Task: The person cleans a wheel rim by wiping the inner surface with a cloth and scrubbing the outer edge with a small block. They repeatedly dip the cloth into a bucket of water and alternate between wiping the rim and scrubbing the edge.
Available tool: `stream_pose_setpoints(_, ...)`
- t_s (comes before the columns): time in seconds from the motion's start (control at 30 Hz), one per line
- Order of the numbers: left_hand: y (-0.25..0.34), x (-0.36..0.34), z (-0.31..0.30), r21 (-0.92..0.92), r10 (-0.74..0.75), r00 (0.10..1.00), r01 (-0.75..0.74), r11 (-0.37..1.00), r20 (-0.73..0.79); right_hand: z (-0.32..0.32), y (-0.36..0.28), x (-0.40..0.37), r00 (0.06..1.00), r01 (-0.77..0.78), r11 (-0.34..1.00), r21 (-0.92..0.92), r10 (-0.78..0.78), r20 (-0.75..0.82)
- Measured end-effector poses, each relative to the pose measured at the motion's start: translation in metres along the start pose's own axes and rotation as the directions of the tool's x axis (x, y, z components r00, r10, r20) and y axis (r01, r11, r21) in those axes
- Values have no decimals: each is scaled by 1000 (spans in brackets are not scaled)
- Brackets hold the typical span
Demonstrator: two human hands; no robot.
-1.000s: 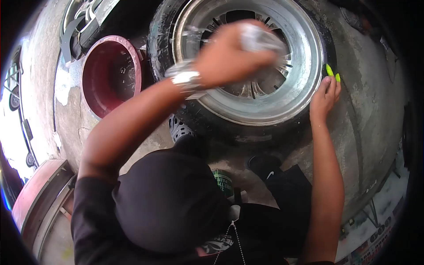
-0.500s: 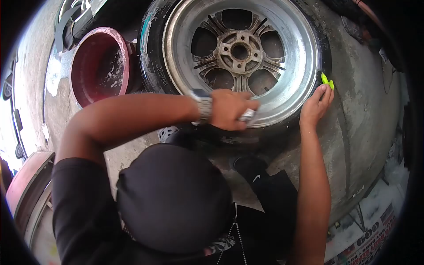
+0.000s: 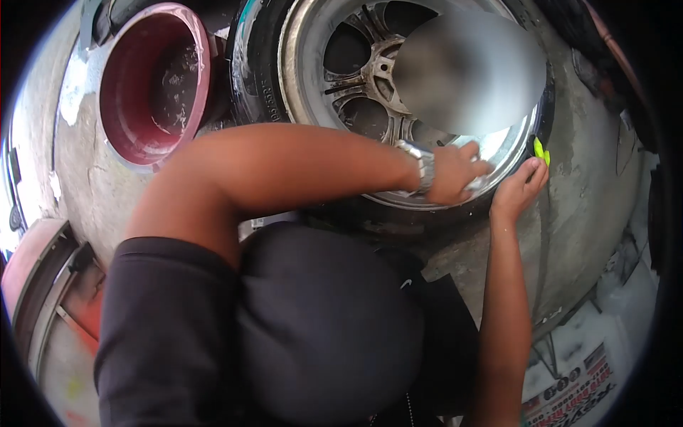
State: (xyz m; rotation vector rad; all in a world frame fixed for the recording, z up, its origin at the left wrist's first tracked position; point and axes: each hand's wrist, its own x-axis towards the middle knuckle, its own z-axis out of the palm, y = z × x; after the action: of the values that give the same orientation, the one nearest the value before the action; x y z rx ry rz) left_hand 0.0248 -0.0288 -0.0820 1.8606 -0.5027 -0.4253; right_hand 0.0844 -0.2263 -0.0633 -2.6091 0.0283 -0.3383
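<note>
A car wheel stands on wet concrete, its silver alloy rim inside a black tyre; a blurred patch hides part of the rim. My left hand, with a metal watch on the wrist, presses a small silvery pad against the rim's lower right lip. My right hand lies flat against the tyre's right edge just beside it, fingers apart, its bright yellow nails showing. My head and dark shirt fill the lower middle.
A red basin with soapy water stands left of the wheel, touching the tyre. A reddish frame lies at the far left. Printed paper lies at the bottom right. Grey concrete stretches to the right.
My left hand has swept from the rim's centre down to its bottom lip, then right along the lip toward my right hand. The view has shifted closer and lower. My right hand stayed put.
</note>
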Motion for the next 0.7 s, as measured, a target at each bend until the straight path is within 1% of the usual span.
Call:
stream_pose_setpoints(0.07, 10, -31, -22, 110, -65, 982, 46, 993, 178, -3, -2, 0, 999, 0, 1000, -21, 1, 44)
stream_pose_setpoints(0.13, 22, -61, -57, 247, -144, 920, 54, 967, 365, -6, -5, -1, 997, -28, 999, -18, 30, 77)
stream_pose_setpoints(0.17, 25, -71, -77, 291, -172, 884, 43, 956, 434, -7, -6, -1, 995, -45, 999, -18, 46, 91)
stream_pose_setpoints(0.2, 28, -77, -93, 335, -201, 843, 26, 942, 499, -6, -7, -1, 995, -58, 998, -3, 58, 81)
stream_pose_setpoints(0.27, 22, -79, -116, 376, -267, 775, 42, 926, 572, -4, -7, -3, 994, -90, 996, 28, 88, 64)
stream_pose_setpoints(0.3, 17, -80, -120, 397, -299, 736, 45, 917, 607, -6, -8, -3, 991, -106, 994, 13, 104, 87)
stream_pose_setpoints(0.4, 6, -83, -109, 318, -223, 824, 55, 946, 521, -6, -8, -1, 989, -97, 995, -29, 99, 112)
stream_pose_setpoints(0.43, 4, -79, -100, 306, -200, 828, 36, 951, 524, -7, -7, -1, 988, -94, 995, -43, 98, 117)
stream_pose_setpoints(0.5, 3, -63, -83, 322, -241, 790, 59, 945, 564, -7, -5, 0, 987, -108, 993, -45, 112, 118)
stream_pose_setpoints(0.57, 13, -41, -85, 321, -284, 715, 88, 943, 638, -6, -5, 0, 984, -116, 992, -51, 122, 131)
stream_pose_setpoints(0.63, 9, -43, -83, 288, -208, 772, 34, 957, 601, -7, -7, 0, 980, -124, 990, -66, 133, 146)
stream_pose_setpoints(0.7, 3, -48, -83, 244, -131, 814, -13, 970, 565, -7, -7, 0, 984, -94, 990, -107, 109, 139)
